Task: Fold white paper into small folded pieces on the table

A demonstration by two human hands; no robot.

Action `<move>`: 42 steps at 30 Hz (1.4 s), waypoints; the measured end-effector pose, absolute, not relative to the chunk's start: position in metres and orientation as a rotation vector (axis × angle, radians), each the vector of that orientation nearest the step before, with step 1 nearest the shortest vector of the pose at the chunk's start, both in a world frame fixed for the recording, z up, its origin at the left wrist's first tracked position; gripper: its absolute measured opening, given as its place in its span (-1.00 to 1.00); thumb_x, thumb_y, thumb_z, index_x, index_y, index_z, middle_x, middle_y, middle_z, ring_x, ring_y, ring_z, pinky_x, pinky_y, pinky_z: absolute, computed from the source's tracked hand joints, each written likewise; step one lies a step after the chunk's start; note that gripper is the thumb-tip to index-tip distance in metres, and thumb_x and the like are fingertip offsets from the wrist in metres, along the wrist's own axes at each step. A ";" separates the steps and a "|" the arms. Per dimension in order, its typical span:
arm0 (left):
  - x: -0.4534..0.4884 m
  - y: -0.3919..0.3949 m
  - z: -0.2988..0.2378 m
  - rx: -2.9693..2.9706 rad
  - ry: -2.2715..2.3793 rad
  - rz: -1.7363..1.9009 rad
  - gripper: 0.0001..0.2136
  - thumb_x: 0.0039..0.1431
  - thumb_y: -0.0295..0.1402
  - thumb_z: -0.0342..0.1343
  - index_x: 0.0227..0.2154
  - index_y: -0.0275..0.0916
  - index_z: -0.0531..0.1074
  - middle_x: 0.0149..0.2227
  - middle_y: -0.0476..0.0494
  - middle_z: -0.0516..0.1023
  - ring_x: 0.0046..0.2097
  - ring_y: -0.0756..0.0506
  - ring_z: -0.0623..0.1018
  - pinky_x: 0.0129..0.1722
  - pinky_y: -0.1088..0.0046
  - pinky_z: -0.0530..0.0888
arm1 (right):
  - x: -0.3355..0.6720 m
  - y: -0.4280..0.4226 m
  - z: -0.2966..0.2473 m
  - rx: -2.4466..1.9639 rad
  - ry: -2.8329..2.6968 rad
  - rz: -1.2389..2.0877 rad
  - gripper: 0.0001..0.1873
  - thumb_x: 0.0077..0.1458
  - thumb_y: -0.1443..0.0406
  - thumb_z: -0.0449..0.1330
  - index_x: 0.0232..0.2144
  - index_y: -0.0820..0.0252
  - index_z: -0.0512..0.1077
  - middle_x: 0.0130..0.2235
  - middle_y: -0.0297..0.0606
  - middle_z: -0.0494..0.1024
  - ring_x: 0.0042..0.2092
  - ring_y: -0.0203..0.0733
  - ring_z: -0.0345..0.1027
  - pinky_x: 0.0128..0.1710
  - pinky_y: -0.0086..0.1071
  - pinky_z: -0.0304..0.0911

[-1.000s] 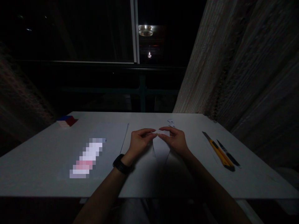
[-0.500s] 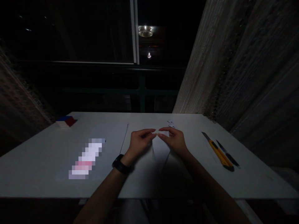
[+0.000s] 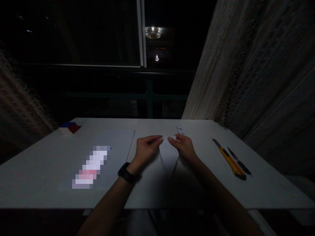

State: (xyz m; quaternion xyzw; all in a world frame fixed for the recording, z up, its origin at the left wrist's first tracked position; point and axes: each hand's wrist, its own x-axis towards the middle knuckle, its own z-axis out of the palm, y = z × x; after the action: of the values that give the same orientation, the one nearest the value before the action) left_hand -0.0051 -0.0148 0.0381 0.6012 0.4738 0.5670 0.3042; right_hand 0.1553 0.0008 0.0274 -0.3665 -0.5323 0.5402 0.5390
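Observation:
Between my hands is a piece of white paper (image 3: pixel 168 155), narrowing to a point toward me. My left hand (image 3: pixel 147 147), with a dark watch (image 3: pixel 127 172) on its wrist, pinches the paper's upper left corner between thumb and fingers. At the upper right, my right hand (image 3: pixel 184 146) grips the paper with its thumb on top and its fingers behind. The fingers behind the paper are partly hidden. A few small white scraps (image 3: pixel 180 130) lie just beyond my right hand.
Right of my hands lie a yellow utility knife (image 3: pixel 231 162) and a slim dark craft knife (image 3: pixel 240 161). On the left are a flat white sheet or stack (image 3: pixel 123 141), a blurred-out bright object (image 3: pixel 92 167) and a coloured cube (image 3: pixel 69 128). Curtains flank the white table (image 3: pixel 36 177).
My fingertips have moved apart from the middle of the paper's top edge out to its two upper corners. More of the paper shows between them.

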 end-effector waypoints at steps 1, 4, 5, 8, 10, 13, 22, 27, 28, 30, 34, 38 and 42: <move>-0.005 -0.014 0.038 1.594 1.257 1.498 -0.79 -0.10 -0.27 0.21 -0.38 -0.26 0.56 -0.38 -0.17 0.60 -0.33 -0.11 0.56 -0.28 0.38 0.47 | 0.155 0.001 0.027 -0.862 -1.216 1.321 -0.67 -0.24 0.12 0.32 -0.48 0.24 0.38 -0.54 -0.31 0.47 -0.51 -0.23 0.35 -0.49 -0.39 0.25; -0.006 -0.013 0.038 1.591 1.260 1.486 -0.77 -0.10 -0.26 0.22 -0.37 -0.26 0.56 -0.38 -0.18 0.60 -0.35 -0.10 0.56 -0.31 0.41 0.47 | 0.153 0.001 0.027 -0.866 -1.114 1.348 -0.67 -0.28 0.15 0.35 -0.60 0.22 0.32 -0.59 -0.35 0.46 -0.56 -0.28 0.31 -0.54 -0.41 0.21; -0.006 -0.013 0.038 1.584 1.260 1.482 -0.77 -0.11 -0.26 0.22 -0.36 -0.26 0.56 -0.39 -0.18 0.60 -0.36 -0.10 0.55 -0.33 0.42 0.47 | 0.153 0.001 0.027 -0.871 -1.092 1.344 -0.67 -0.29 0.16 0.36 -0.62 0.22 0.31 -0.60 -0.35 0.45 -0.57 -0.29 0.30 -0.56 -0.43 0.19; -0.007 -0.011 0.036 1.556 1.261 1.475 -0.74 -0.12 -0.25 0.23 -0.35 -0.28 0.56 -0.40 -0.18 0.60 -0.38 -0.09 0.55 -0.35 0.43 0.46 | 0.152 0.001 0.027 -0.883 -1.067 1.298 -0.66 -0.30 0.16 0.36 -0.64 0.23 0.29 -0.63 -0.38 0.43 -0.60 -0.32 0.26 -0.58 -0.45 0.15; -0.007 -0.010 0.035 1.539 1.267 1.473 -0.73 -0.12 -0.25 0.23 -0.35 -0.29 0.56 -0.40 -0.18 0.60 -0.37 -0.09 0.55 -0.35 0.44 0.46 | 0.151 0.001 0.026 -0.890 -1.098 1.266 -0.66 -0.28 0.15 0.35 -0.63 0.23 0.29 -0.64 -0.39 0.42 -0.61 -0.35 0.24 -0.60 -0.47 0.12; -0.008 -0.008 0.034 1.498 1.297 1.470 -0.72 -0.12 -0.24 0.23 -0.34 -0.30 0.56 -0.41 -0.19 0.59 -0.39 -0.08 0.54 -0.39 0.46 0.45 | 0.150 0.001 0.024 -0.912 -1.154 1.268 -0.65 -0.27 0.11 0.33 -0.63 0.24 0.32 -0.63 -0.37 0.43 -0.61 -0.34 0.24 -0.60 -0.47 0.11; -0.009 -0.008 0.035 1.435 1.256 1.447 -0.71 -0.16 -0.27 0.26 -0.34 -0.33 0.55 -0.46 -0.19 0.58 -0.44 -0.05 0.52 -0.42 0.48 0.43 | 0.150 0.003 0.021 -0.917 -1.153 1.204 -0.65 -0.19 0.10 0.27 -0.70 0.26 0.36 -0.68 -0.41 0.32 -0.63 -0.41 0.11 -0.62 -0.48 0.00; -0.009 -0.007 0.034 1.459 1.235 1.441 -0.71 -0.16 -0.26 0.26 -0.34 -0.32 0.56 -0.47 -0.18 0.58 -0.43 -0.05 0.52 -0.41 0.48 0.43 | 0.150 0.004 0.021 -0.878 -1.124 1.156 -0.67 -0.20 0.11 0.28 -0.68 0.27 0.40 -0.67 -0.40 0.35 -0.60 -0.39 0.14 -0.60 -0.48 0.05; -0.009 -0.008 0.034 1.455 1.235 1.442 -0.71 -0.16 -0.26 0.26 -0.34 -0.33 0.56 -0.47 -0.17 0.58 -0.44 -0.05 0.52 -0.42 0.48 0.43 | 0.150 0.004 0.021 -0.875 -1.123 1.157 -0.68 -0.20 0.11 0.28 -0.68 0.27 0.41 -0.66 -0.39 0.36 -0.60 -0.39 0.15 -0.60 -0.48 0.06; -0.009 -0.008 0.036 1.431 1.239 1.457 -0.70 -0.16 -0.26 0.26 -0.34 -0.34 0.55 -0.48 -0.18 0.58 -0.45 -0.05 0.52 -0.42 0.48 0.43 | 0.150 0.002 0.022 -0.865 -1.147 1.205 -0.69 -0.20 0.11 0.29 -0.63 0.28 0.44 -0.64 -0.37 0.40 -0.59 -0.36 0.20 -0.59 -0.47 0.10; -0.008 -0.009 0.038 1.346 1.211 1.496 -0.67 -0.19 -0.27 0.28 -0.33 -0.35 0.55 -0.51 -0.16 0.57 -0.47 -0.04 0.51 -0.43 0.46 0.44 | 0.150 0.000 0.022 -0.886 -1.208 1.386 -0.67 -0.25 0.14 0.32 -0.49 0.32 0.49 -0.57 -0.28 0.50 -0.55 -0.26 0.32 -0.54 -0.41 0.20; -0.009 -0.008 0.038 1.271 1.129 1.483 -0.62 -0.23 -0.26 0.30 -0.29 -0.35 0.53 -0.54 -0.11 0.55 -0.49 -0.02 0.50 -0.42 0.48 0.45 | 0.152 0.000 0.021 -0.867 -1.220 1.453 -0.61 -0.30 0.18 0.35 -0.39 0.33 0.51 -0.48 -0.21 0.56 -0.46 -0.19 0.41 -0.43 -0.35 0.28; -0.011 -0.005 0.036 1.274 1.102 1.452 -0.62 -0.22 -0.25 0.30 -0.29 -0.36 0.52 -0.55 -0.10 0.55 -0.50 -0.01 0.50 -0.44 0.49 0.45 | 0.155 0.001 0.022 -0.879 -1.359 1.428 -0.61 -0.32 0.19 0.36 -0.39 0.33 0.52 -0.42 -0.18 0.58 -0.42 -0.16 0.42 -0.39 -0.33 0.29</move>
State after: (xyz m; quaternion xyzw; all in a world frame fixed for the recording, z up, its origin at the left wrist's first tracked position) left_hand -0.0106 -0.0051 0.0365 0.5135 0.4441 0.5855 0.4430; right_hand 0.1552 0.0011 0.0223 -0.3591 -0.5552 0.5832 0.4719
